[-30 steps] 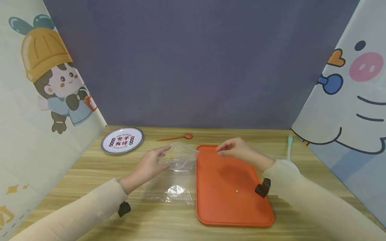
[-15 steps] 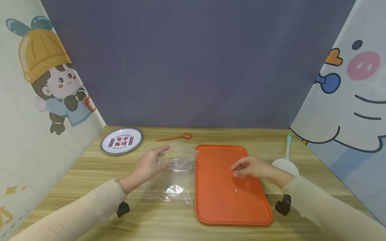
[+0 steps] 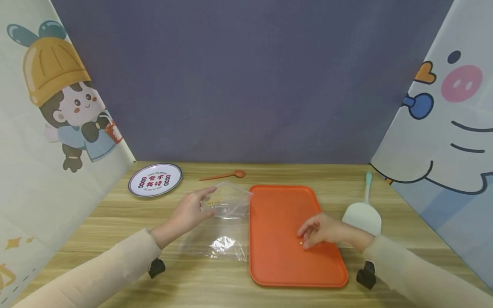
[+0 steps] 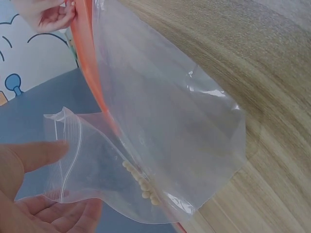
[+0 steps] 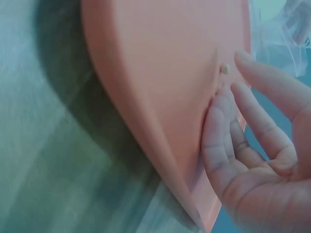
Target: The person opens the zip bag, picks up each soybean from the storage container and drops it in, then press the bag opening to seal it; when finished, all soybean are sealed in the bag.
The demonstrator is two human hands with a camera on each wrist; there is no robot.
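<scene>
My left hand (image 3: 191, 209) holds a clear zip-lock bag (image 4: 165, 92) near its mouth, with the thumb on one side and the fingers on the other. The mouth stands raised while the rest of the bag spreads over the table. Several pale yellow beans (image 4: 143, 186) lie in a row inside it. Over the orange tray (image 3: 277, 269) is my right hand (image 3: 321, 231), thumb and forefinger apart. A single bean (image 5: 225, 69) sits on the tray right by those fingertips, and they hold nothing.
A white plate (image 3: 155, 191) with red lettering lies at the back left. Behind the bag is an orange-red spoon (image 3: 239, 173). Right of the tray lies a pale spatula-like utensil (image 3: 363, 216) with a green handle. Printed side panels and a dark back panel enclose the table.
My right hand has come down and toward me from the tray's far end to the single bean. The left hand and the bag have stayed in place.
</scene>
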